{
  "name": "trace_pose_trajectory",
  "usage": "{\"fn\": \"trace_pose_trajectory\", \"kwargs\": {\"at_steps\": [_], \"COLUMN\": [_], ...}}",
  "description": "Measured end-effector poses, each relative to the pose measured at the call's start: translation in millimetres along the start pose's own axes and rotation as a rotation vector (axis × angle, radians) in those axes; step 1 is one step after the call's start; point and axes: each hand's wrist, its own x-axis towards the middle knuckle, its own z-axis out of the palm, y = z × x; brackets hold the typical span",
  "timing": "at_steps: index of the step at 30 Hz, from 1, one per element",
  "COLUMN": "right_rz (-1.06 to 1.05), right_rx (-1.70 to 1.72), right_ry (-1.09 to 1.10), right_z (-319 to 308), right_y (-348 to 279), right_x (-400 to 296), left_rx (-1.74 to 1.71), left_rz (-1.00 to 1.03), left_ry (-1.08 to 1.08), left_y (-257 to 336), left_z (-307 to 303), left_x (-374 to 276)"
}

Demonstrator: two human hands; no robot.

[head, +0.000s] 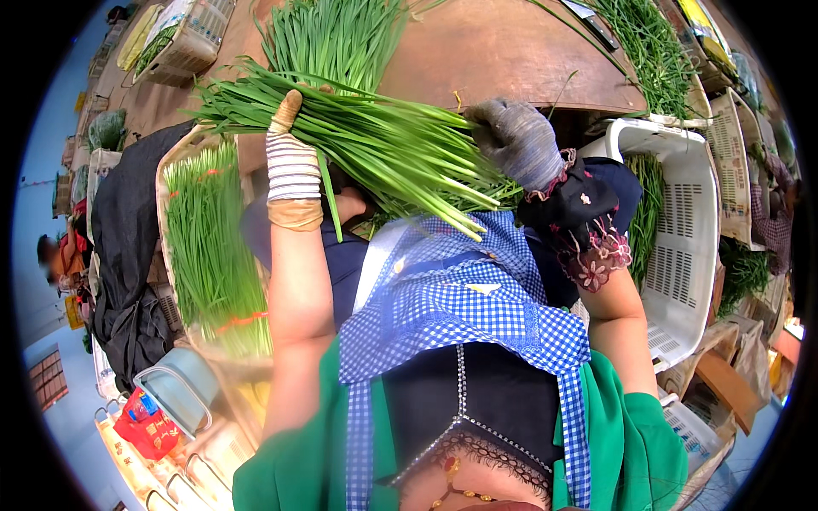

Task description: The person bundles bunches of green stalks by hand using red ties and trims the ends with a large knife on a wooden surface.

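Observation:
My left hand [291, 153], in a striped cotton glove with a brown rubber layer, grips a loose bundle of long green garlic chives [383, 134], thumb on top. The leafy tips point left and the pale stalk ends spread to the right, above my blue checked apron [447, 287]. At the stalk side, my right hand [517, 140], in a grey knit glove, has its fingers curled by the upper stalks; whether it pinches any is unclear. Behind the bundle, another pile of chives [332, 45] lies on the brown tabletop [505, 51].
A crate [163, 255] at left holds chives tied with red bands. At right stands a white plastic crate [680, 249] with greens inside. A knife [594, 25] lies near loose greens [652, 57] at the table's right. Other people work at both far sides.

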Motion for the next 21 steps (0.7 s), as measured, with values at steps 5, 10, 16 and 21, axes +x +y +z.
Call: {"fn": "trace_pose_trajectory", "kwargs": {"at_steps": [5, 10, 16, 21], "right_rz": [0.046, 0.182, 0.309, 0.714], "right_rx": [0.047, -0.234, -0.492, -0.522], "right_ry": [0.074, -0.007, -0.011, -0.272], "right_z": [5.6, 9.7, -10.6, -57.9], "right_y": [1.3, 6.3, 76.0, 99.2], "right_x": [-2.0, -1.5, -41.9, -77.1], "left_rx": [0.037, 0.052, -0.014, -0.003], "left_rz": [0.067, 0.058, 0.177, 0.286], "left_ry": [-0.06, -0.021, 0.133, 0.05], "left_y": [-1.9, -5.9, 16.7, 39.2], "left_z": [-23.3, -14.7, -29.5, -39.0], "left_x": [16.9, 15.2, 13.4, 22.2]}}
